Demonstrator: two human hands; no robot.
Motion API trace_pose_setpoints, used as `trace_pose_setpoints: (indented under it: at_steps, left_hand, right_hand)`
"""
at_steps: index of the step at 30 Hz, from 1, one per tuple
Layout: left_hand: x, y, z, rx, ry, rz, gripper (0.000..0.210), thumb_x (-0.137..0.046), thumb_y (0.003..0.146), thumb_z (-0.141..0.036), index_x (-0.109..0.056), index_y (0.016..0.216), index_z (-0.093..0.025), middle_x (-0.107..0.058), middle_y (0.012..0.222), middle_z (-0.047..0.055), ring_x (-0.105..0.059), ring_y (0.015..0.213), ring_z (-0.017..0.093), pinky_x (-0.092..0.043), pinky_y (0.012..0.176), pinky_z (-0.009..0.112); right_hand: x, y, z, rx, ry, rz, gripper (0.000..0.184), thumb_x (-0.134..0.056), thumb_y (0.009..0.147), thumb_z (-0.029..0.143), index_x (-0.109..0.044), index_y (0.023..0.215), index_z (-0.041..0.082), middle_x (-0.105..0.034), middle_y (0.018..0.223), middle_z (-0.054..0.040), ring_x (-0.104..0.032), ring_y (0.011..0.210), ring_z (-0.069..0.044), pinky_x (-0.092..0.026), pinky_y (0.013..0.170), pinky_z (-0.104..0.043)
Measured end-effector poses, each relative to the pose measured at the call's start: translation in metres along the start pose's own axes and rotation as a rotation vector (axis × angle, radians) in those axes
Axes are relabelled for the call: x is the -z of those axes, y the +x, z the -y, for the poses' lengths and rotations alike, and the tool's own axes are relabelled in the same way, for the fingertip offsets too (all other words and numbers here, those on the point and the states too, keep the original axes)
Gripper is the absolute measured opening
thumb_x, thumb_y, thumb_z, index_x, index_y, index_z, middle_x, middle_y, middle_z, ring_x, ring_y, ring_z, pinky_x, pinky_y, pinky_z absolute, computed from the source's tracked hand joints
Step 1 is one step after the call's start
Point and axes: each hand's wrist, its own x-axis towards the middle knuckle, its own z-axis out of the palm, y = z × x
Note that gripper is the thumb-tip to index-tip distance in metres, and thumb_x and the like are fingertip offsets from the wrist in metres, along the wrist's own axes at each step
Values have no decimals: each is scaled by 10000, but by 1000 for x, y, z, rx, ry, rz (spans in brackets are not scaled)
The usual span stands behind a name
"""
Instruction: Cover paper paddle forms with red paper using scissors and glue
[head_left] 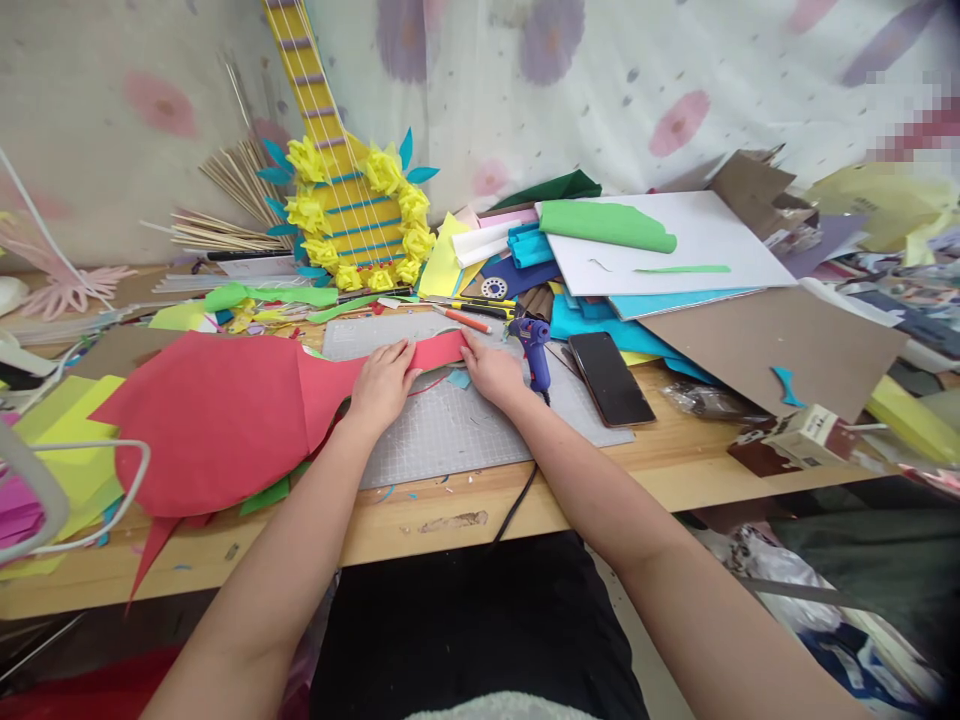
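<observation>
A large red paper-covered guitar shape point(214, 420) lies across the left side of the table, its narrow neck reaching right over the grey cutting mat point(420, 440). My left hand point(381, 385) lies flat on the neck, fingers stretched along the red paper. At the neck's right end, my right hand point(491, 368) has its fingers pressed around the edge; the thumb side is partly hidden. Just right of that hand stands a blue glue gun point(532, 352), its black cord running off the table's front edge. An orange-handled craft knife point(466, 319) lies behind the neck.
A yellow paper guitar with flowers point(360, 215) leans on the back wall. A black phone point(611, 378) lies right of the mat. White board point(660, 245), brown cardboard point(780, 340) and a small carton point(795, 440) crowd the right. Colored paper point(71, 430) lies at left.
</observation>
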Motion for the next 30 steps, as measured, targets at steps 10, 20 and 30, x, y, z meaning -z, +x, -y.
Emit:
trace_pose_setpoints:
  at_steps: [10, 20, 30]
  left_hand:
    - [5, 2, 0, 52, 48, 77, 466, -464, 929, -326, -515, 1332, -97, -575, 1303, 151, -522, 1163, 287, -401, 1001, 395]
    - [5, 2, 1, 57, 66, 57, 469, -467, 927, -345, -510, 1333, -115, -583, 1286, 155, -530, 1159, 280, -403, 997, 392]
    - [4, 3, 3, 55, 57, 41, 470, -494, 914, -363, -530, 1307, -108, -590, 1280, 151, -536, 1156, 280, -409, 992, 387]
  right_hand:
    - [1, 0, 2, 17, 7, 16, 552, -167, 987, 450, -293, 1495, 273, -703, 1036, -145, -670, 941, -306, -470, 794, -429]
    - [-2, 0, 1, 26, 3, -3, 542, -154, 991, 454, -306, 1484, 285, -708, 1014, -132, -667, 915, -292, -461, 772, -414]
    - [-15, 0, 6, 442, 2, -364, 502, -418, 951, 381, -478, 1396, 158, -561, 1312, -147, -479, 1227, -278, -374, 1029, -411]
